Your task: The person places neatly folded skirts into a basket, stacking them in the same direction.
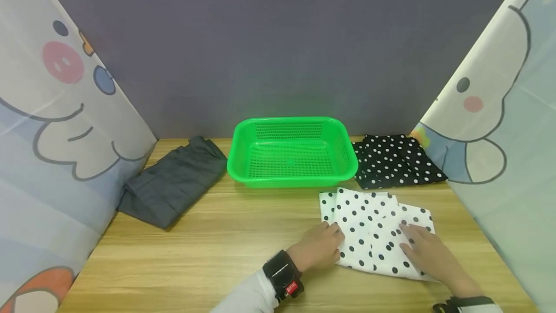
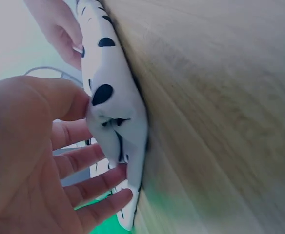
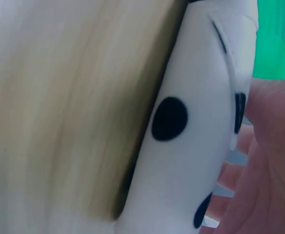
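Note:
A folded white cloth with black dots [image 1: 362, 231] lies on the table at the right of the head view. At its left edge is my left hand [image 1: 319, 245]; in the left wrist view the thumb and the fairly straight fingers [image 2: 96, 187] touch the layered side of the folds. Across the cloth's right part rests my right hand [image 1: 430, 252], fingers spread on the top. The right wrist view shows the cloth's thick rounded near edge [image 3: 186, 122], with the right fingers [image 3: 230, 175] partly hidden behind it.
Behind the cloth stands a green plastic basket [image 1: 291, 182] with nothing in it. A folded black cloth with white dots [image 1: 391, 161] lies to the basket's right, a folded dark grey cloth [image 1: 173, 182] to its left. Cartoon-printed panels [image 1: 491, 86] and a grey back wall [image 1: 278, 47] enclose the wooden table.

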A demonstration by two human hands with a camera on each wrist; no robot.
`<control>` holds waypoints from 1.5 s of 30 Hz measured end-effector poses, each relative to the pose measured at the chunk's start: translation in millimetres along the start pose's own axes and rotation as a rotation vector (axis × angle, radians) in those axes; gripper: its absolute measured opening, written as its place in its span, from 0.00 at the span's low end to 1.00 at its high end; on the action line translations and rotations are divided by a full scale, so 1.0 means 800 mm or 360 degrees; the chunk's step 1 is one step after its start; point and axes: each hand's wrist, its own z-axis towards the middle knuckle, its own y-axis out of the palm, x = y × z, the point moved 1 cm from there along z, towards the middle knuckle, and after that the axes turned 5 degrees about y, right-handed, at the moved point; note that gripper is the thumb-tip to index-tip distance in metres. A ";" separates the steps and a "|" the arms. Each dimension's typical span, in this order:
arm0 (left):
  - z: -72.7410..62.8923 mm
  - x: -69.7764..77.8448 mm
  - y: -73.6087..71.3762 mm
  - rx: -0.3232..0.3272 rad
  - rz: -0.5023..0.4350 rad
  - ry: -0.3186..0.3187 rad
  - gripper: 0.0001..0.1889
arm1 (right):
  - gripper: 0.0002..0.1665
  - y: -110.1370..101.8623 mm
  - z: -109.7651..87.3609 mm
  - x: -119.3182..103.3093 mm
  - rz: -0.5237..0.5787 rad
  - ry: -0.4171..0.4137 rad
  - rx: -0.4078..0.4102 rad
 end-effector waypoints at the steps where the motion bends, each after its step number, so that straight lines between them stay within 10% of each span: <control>1: -0.005 -0.002 0.000 0.0001 -0.0008 -0.0013 0.16 | 0.29 0.001 0.001 -0.005 0.0000 -0.0010 0.0002; 20: -0.090 -0.052 0.009 0.0139 -0.0144 -0.0281 0.17 | 0.28 0.014 0.036 -0.085 0.0057 -0.0229 0.0004; 45: -0.161 -0.089 0.013 0.0263 -0.0104 -0.0553 0.11 | 0.29 0.036 0.051 -0.174 0.0153 -0.0316 0.0027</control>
